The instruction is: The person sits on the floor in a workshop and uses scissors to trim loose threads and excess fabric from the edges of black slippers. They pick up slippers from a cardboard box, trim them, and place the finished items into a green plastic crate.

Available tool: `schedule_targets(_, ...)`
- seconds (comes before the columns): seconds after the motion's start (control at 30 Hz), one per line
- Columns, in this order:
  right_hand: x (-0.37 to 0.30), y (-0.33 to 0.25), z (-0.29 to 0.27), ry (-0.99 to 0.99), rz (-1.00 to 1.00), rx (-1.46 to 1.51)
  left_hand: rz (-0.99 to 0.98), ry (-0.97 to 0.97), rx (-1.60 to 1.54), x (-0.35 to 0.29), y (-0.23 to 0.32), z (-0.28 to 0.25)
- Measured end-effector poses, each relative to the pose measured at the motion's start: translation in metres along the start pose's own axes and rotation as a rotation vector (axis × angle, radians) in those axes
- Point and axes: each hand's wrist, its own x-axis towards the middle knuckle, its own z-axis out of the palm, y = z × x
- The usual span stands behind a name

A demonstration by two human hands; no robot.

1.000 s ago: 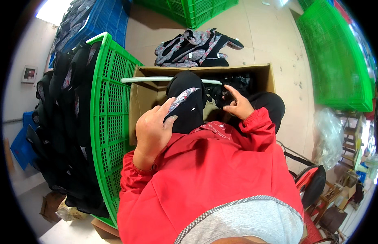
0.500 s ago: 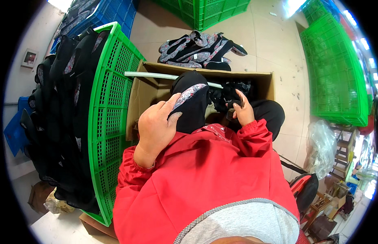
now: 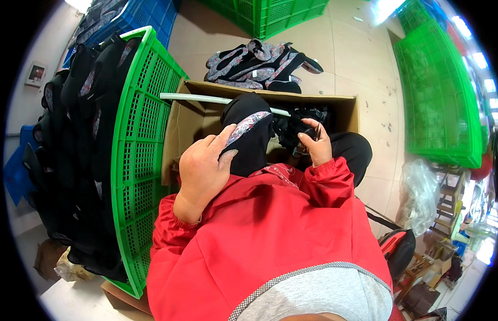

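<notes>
My left hand (image 3: 203, 163) pinches the edge of a black fabric piece (image 3: 248, 152) with a floral strip (image 3: 248, 127) along its upper part. The thumb lies on the black cloth and the fingers rest along the strip. The piece lies over the near left side of an open cardboard box (image 3: 222, 88). To its right, my right hand (image 3: 318, 147) is closed with thumb and fingers curled round a small dark object, too hidden to name. Just beyond that hand, inside the box, lies a heap of black material (image 3: 291, 128).
A white rod (image 3: 192, 98) lies across the box. On the left stands a green crate (image 3: 144, 144) beside piled black fabric pieces (image 3: 83, 160). More floral and black pieces (image 3: 259, 67) lie on the floor beyond. Another green crate (image 3: 436, 96) and a clear plastic bag (image 3: 420, 195) are at right.
My right hand has turned slightly and shifted a little, its fingers closer round the small dark object. My left hand keeps its hold on the black fabric piece.
</notes>
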Motion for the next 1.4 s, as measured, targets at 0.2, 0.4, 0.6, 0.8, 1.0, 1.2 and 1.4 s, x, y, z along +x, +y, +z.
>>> schedule_targets(0.2, 0.006, 0.003, -0.002, -0.162, 0.033, -0.188, 0.004, 0.026, -0.010, -0.001, -0.005, 0.000)
schedule_targets(0.4, 0.014, 0.025, 0.000, -0.157, -0.059, -0.135, 0.004, 0.061, -0.026, -0.004, -0.009, 0.000)
schedule_targets(0.6, 0.016, 0.024, 0.005, -0.174, -0.034, -0.047, 0.007, 0.067, -0.032, -0.003, -0.011, -0.001)
schedule_targets(0.8, 0.016, 0.009, 0.003, -0.147, 0.144, 0.124, 0.112, 0.106, 0.011, 0.002, -0.010, 0.004)
schedule_targets(1.0, -0.006, -0.072, 0.030, -0.432, 0.284, 0.346, 0.463, 0.322, 0.196, 0.009, -0.003, 0.030)
schedule_targets(1.2, -0.003, -0.070, 0.025, -0.113, 0.261, 0.333, 0.519, 0.240, 0.057, 0.025, 0.012, 0.061)
schedule_targets(1.4, -0.022, -0.081, -0.005, 0.139, -0.131, 0.237, -0.009, 0.073, -0.998, 0.044, 0.034, 0.118)
